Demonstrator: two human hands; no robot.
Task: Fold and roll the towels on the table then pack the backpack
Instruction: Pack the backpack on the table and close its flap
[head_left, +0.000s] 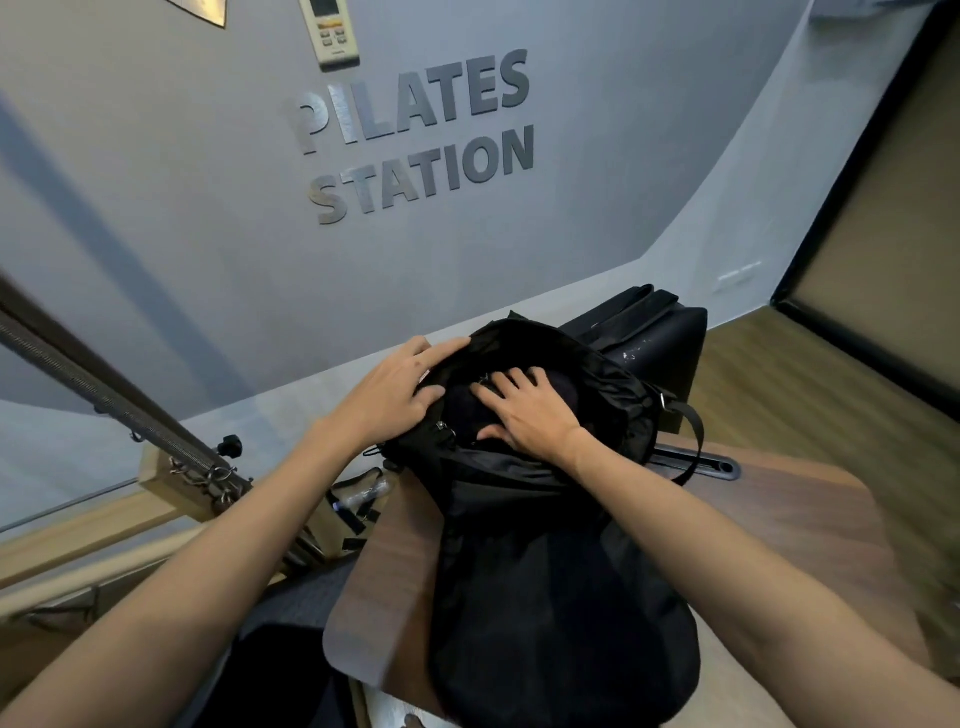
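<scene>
Backpack (545, 571) lies on my table (810, 525), long axis running away from me, mouth at the far end. Left hand (400, 389), fingers curled, holds the rim; right hand (524, 410), spread, presses a dark towel (563, 387) inside.

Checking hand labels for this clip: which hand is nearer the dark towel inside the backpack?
Right. The right hand presses on the dark towel in the backpack; the left hand holds the opening's left rim, beside it.

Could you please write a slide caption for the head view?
Left hand holds the black backpack open while the right hand presses a dark towel inside.
</scene>
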